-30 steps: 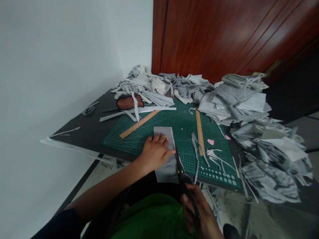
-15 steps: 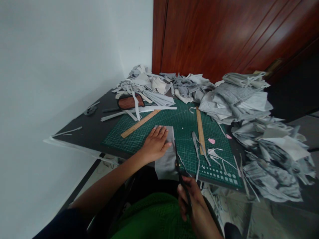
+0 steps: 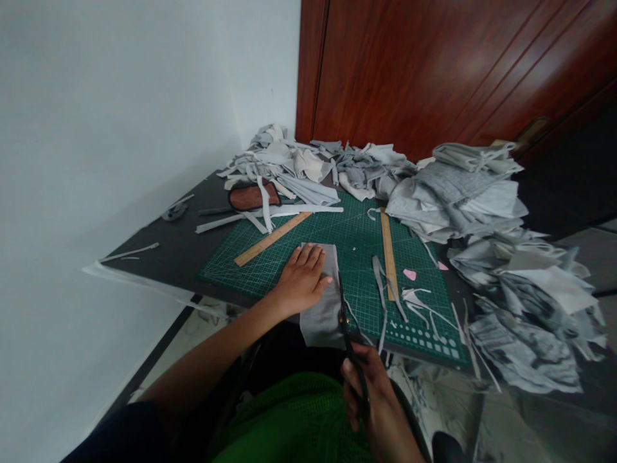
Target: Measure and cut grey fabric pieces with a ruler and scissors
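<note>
My left hand (image 3: 303, 278) lies flat, fingers stretched out, pressing a grey piece of fabric (image 3: 322, 325) onto the green cutting mat (image 3: 359, 238). The fabric's near end hangs over the table edge. My right hand (image 3: 373, 382) is wrapped round the handles of black scissors (image 3: 344, 315). Their blades point away from me along the fabric's right edge. A thin strip (image 3: 355, 315) curls off beside the blades, on the right. Whether the blades are fully closed is hard to make out.
Two wooden rulers (image 3: 274, 239) (image 3: 387, 257) lie on the mat. Grey fabric scraps (image 3: 289, 164) pile along the back, with taller stacks (image 3: 457, 193) at the right. A brown pad with dark edging (image 3: 247, 197) sits back left. Narrow offcuts (image 3: 384, 296) and a pink scrap (image 3: 409, 274) lie right.
Almost nothing differs. The view has shifted very slightly; both hands, the scissors and the fabric keep the same positions relative to each other.
</note>
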The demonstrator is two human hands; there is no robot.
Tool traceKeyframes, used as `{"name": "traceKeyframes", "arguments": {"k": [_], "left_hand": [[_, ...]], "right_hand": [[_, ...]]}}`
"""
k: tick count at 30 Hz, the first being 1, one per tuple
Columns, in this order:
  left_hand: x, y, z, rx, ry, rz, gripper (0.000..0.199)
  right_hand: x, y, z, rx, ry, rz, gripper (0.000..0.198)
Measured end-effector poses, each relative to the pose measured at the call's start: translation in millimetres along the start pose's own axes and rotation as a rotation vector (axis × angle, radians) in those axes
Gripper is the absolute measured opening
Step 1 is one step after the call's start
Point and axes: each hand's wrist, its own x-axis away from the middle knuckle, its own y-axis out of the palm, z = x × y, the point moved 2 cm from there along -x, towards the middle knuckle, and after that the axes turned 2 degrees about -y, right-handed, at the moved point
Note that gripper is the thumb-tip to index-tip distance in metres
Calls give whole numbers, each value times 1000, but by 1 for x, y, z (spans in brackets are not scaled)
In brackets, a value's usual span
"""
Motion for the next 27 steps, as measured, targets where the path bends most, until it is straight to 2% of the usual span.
{"name": "traceKeyframes", "arguments": {"k": [11,21,27], "left_hand": [[1,1,0,4,5,21,66],[1,1,-1,3,9,21,65],[2,3,-2,12,21,53,65]], "right_hand": [[0,3,4,-49,-1,-18,68],[1,-1,7,-23,-48,-22,56],[0,2,6,-22,-43,-16,63]]}}
